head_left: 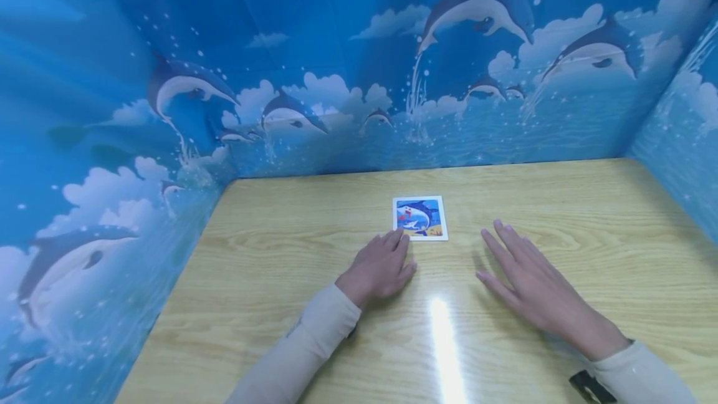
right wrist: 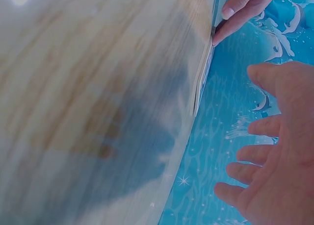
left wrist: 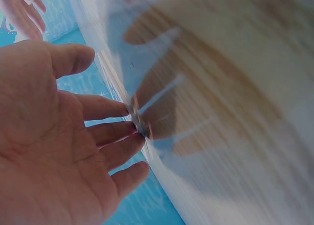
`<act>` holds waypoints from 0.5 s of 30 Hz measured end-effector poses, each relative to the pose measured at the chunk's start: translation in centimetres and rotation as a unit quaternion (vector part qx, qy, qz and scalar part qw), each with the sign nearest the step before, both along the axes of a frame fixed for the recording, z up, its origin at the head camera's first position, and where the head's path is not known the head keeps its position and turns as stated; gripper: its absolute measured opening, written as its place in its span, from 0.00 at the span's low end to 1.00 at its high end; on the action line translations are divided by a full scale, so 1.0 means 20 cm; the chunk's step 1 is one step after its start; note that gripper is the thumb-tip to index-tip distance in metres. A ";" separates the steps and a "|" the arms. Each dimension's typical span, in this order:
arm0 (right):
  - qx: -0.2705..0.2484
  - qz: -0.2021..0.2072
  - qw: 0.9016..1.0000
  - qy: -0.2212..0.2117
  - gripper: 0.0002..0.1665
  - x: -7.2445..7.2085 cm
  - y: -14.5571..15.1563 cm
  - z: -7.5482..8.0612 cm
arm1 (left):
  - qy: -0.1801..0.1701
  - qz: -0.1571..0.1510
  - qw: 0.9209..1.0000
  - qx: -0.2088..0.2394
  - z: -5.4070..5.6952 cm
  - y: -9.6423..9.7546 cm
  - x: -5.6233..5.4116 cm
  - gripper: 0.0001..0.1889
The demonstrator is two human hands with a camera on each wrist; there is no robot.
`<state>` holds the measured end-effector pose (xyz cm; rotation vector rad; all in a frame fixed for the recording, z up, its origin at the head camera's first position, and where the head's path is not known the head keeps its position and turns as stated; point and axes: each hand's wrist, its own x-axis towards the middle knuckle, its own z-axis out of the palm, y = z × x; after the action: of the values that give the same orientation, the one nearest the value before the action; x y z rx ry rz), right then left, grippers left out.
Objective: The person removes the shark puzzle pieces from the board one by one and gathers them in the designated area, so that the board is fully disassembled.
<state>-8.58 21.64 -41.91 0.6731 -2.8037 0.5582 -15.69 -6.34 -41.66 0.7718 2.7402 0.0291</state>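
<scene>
A square picture card [head_left: 419, 217] with a white border and a dolphin scene lies flat on the wooden table. My left hand [head_left: 379, 268] reaches over the table, its fingertips on the card's near left corner. In the left wrist view the fingers of the left hand [left wrist: 73, 132] are nearly straight, their tips at the card's edge [left wrist: 138, 121]. To the right of the card, my right hand [head_left: 535, 288] hovers above the tabletop with fingers extended and holds nothing. The right wrist view shows this right hand [right wrist: 274, 161] spread, apart from the card [right wrist: 200, 85].
The table [head_left: 280, 229] has a glossy wood-grain top with a bright light reflection [head_left: 445, 348] near the front. A blue sheet printed with dolphins [head_left: 336, 123] hangs along the back and both sides.
</scene>
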 end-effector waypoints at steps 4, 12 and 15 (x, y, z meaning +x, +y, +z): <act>0.002 -0.001 1.000 -0.008 0.43 -0.01 0.00 0.00 | 0.007 -0.002 1.000 0.000 0.00 0.00 0.02 0.35; -0.003 0.000 1.000 -0.027 0.44 -0.02 -0.01 0.01 | 0.006 -0.005 1.000 -0.005 0.01 0.00 0.05 0.34; -0.005 0.002 1.000 -0.028 0.45 -0.02 -0.02 0.00 | 0.007 -0.006 1.000 -0.007 0.02 0.00 0.06 0.33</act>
<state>-8.97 21.24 -41.86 0.6718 -2.8495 0.6014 -14.44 -6.42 -41.36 0.7867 2.7470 0.0014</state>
